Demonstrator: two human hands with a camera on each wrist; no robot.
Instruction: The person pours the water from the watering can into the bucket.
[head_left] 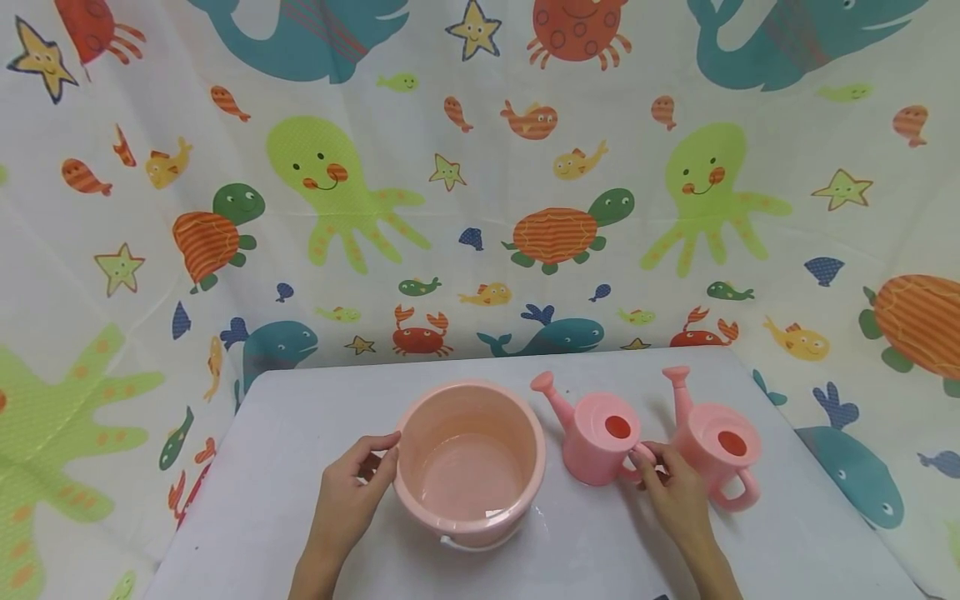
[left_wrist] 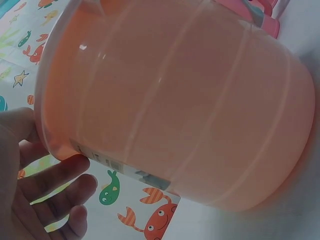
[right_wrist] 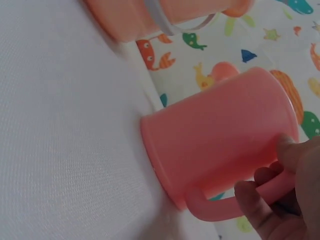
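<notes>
A peach-pink bucket [head_left: 471, 508] with a white bail hanging at its front stands mid-table. My left hand [head_left: 352, 483] pinches its rim on the left side, thumb and index finger at the edge. In the left wrist view the other fingers of that hand [left_wrist: 55, 195] spread beside the bucket wall [left_wrist: 190, 110]. Right of the bucket is a pink watering can [head_left: 588, 450], its spout pointing up and left. My right hand [head_left: 675, 496] grips its handle, fingers curled round the loop [right_wrist: 215, 209] in the right wrist view. Both vessels are upright.
A second pink watering can [head_left: 712, 450] stands just right of my right hand, handle toward me. The white table [head_left: 300, 417] ends at the back against a curtain [head_left: 480, 233] printed with sea animals, which also hangs along both sides.
</notes>
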